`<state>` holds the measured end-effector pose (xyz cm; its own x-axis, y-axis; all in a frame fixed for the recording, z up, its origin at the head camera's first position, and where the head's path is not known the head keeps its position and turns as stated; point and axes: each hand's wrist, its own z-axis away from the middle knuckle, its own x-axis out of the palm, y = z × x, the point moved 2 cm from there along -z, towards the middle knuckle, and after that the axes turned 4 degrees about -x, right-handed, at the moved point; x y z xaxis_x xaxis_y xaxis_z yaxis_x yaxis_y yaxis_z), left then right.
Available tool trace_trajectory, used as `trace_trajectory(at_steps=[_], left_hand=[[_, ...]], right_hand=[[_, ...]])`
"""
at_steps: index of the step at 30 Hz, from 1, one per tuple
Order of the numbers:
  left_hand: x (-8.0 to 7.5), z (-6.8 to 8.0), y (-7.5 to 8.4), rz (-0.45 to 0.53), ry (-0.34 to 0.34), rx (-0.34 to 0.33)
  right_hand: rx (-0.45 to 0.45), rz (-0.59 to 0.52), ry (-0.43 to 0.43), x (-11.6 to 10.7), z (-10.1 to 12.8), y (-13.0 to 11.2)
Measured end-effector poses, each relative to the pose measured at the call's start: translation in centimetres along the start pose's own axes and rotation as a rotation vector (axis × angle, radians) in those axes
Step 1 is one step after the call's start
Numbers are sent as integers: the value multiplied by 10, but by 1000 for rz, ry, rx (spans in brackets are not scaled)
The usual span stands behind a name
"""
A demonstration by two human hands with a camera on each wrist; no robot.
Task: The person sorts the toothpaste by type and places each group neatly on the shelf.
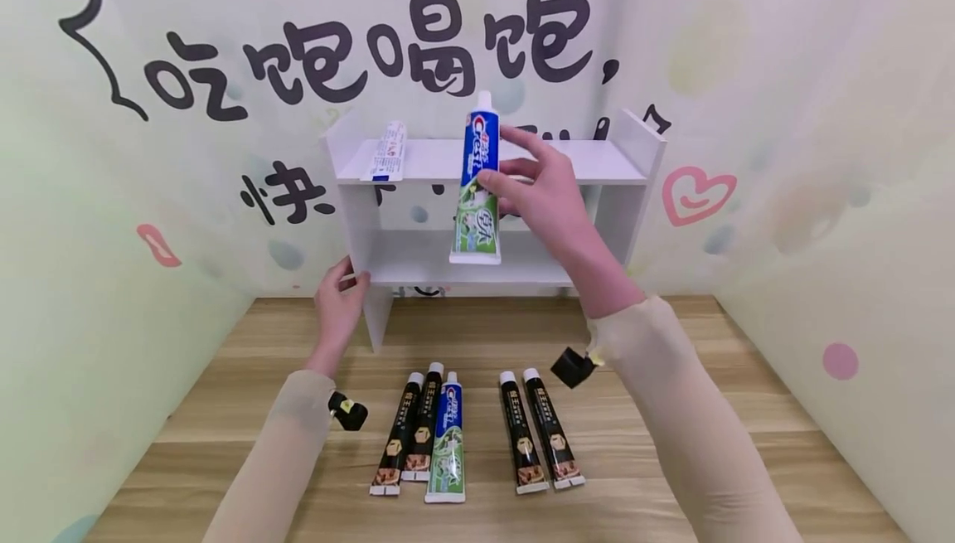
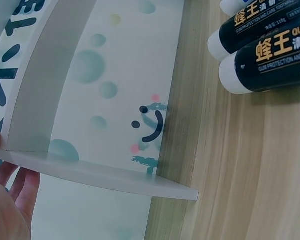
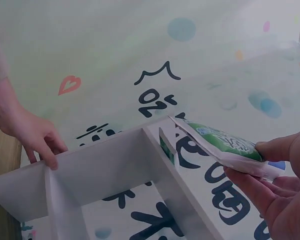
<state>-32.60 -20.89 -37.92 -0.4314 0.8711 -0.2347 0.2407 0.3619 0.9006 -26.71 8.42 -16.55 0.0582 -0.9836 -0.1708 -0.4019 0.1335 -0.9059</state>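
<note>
Toothpaste tube, blue and green, is raised off the desk, overlapping the front of the shelf in head view. Right hand pinches it from the shelf's right side: thumb on printed face, fingers behind, forearm angled up and inward. Cap points up in head view; contact between crimped end and shelf cannot be judged. Left hand grips the shelf's left side panel near the lower board, thumb at front edge, fingers on outer face. White-faced tube lies on the upper board near the left panel, one end at the front edge; bare board runs rightward. Desk before shelf: blue-green tube beside two black tubes; rightward, two more, bare strip between groups.
</note>
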Motion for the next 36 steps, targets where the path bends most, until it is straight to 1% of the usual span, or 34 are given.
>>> trace_trajectory(at_steps=[5,8,12,16,23,27,32,36], left_hand=[[1,-1,1,15,0,18],[0,-1,2,16,3,12],[2,-2,3,15,-9,1],[3,-3,3,7,-22,-2],[0,-2,2,-14,10,4],[-1,-2,2,-29,8,15],[-1,-2,1,-51,14,25],[0,-1,0,-54,17,26]], right_hand=[[-10,27,11,4,-19,-16],[-8,19,10,7,-30,-23],[-2,-11,19,10,-46,-26],[10,-36,27,13,-61,-25],[58,-31,13,26,-87,-18],[93,-33,17,31,-101,-14],[119,-35,-3,38,-114,-7],[122,-22,-29,42,-119,2]])
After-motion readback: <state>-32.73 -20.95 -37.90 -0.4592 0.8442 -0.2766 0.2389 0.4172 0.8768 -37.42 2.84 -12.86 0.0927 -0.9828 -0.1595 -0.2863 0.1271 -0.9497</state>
